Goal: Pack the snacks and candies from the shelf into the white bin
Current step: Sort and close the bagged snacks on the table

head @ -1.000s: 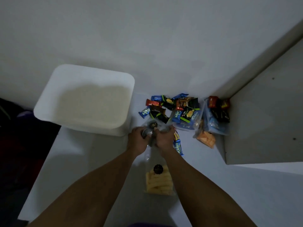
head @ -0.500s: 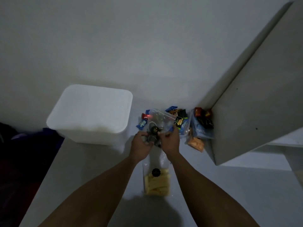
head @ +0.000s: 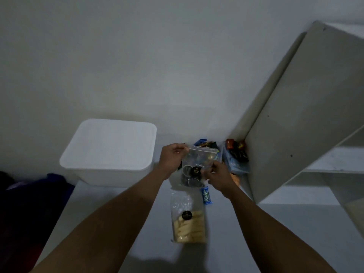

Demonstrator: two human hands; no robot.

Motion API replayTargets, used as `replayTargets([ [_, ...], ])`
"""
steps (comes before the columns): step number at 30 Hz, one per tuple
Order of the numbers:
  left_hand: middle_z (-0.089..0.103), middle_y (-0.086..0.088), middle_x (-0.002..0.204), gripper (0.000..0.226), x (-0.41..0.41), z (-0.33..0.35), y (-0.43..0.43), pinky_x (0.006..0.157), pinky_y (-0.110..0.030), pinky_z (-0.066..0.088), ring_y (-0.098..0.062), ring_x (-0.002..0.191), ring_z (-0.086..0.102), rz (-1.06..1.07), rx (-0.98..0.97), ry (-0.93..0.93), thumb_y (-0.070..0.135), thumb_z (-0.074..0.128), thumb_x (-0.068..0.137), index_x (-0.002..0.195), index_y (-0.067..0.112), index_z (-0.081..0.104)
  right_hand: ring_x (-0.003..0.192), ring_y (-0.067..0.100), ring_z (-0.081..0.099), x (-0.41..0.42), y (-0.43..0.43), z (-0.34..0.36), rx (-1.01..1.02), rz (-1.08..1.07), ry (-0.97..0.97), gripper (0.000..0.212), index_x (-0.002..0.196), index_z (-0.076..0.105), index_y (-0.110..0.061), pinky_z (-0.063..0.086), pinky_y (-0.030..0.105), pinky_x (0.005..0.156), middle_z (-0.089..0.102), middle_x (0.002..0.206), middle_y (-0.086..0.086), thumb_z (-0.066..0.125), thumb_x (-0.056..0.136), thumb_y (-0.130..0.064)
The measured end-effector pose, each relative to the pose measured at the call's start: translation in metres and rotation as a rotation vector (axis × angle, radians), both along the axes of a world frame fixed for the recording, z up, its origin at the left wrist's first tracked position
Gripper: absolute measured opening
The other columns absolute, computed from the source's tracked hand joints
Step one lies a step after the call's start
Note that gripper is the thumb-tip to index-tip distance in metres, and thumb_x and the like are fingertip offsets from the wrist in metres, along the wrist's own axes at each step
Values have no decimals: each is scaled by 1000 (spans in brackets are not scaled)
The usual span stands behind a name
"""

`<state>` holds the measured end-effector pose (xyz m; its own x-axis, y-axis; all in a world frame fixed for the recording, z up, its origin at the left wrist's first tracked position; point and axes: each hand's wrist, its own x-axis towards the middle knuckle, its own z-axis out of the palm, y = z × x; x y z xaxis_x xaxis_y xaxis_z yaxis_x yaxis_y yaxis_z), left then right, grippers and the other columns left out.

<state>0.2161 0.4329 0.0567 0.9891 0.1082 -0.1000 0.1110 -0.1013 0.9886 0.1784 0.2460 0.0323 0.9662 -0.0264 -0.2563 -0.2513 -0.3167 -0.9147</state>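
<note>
Left hand [head: 171, 157] pinches the top corner of the candy bag [head: 199, 160]; right hand [head: 218, 174] grips its lower side. The bag is lifted near the shelf's [head: 295, 215] rear edge, just right of the white bin [head: 106, 168]. Risk: the pinch slips, or an unsealed zip spills candies.
</note>
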Motion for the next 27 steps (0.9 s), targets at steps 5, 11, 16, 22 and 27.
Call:
replayTargets([
  [5,73,-13,88,13,-3,3,2,66,-24,51,-8,65,60,-32,70,-35,9,69,87,98,3,74,95,0,53,-1,7,26,-64,-23,-183,55,122,48,-21,45,14,75,53,104,-15,80,77,-15],
  [11,71,-6,90,10,-3,10,12,72,-12,49,-13,79,64,-99,195,-151,5,64,89,95,4,72,133,16,35,22,16,48,-643,73,-430,65,140,43,-30,25,39,109,39,143,-1,73,82,-35],
  [16,72,-8,92,8,-3,18,14,81,-30,52,-22,88,67,-156,297,-231,9,65,89,92,6,72,110,17,55,35,28,58,-702,279,-426,21,107,63,-34,37,56,104,62,113,-9,59,87,-38],
  [22,67,-7,98,8,-4,21,15,80,-31,49,-24,92,62,-173,324,-222,14,57,95,97,8,63,84,19,62,35,42,71,-645,287,-485,13,96,70,-14,48,31,73,70,92,3,58,94,-20],
  [27,64,-7,103,11,-7,26,10,81,-31,47,-20,93,58,-156,386,-221,15,48,99,102,9,57,78,13,60,38,44,68,-571,239,-449,11,90,70,-19,46,30,73,69,85,-3,61,93,-24],
])
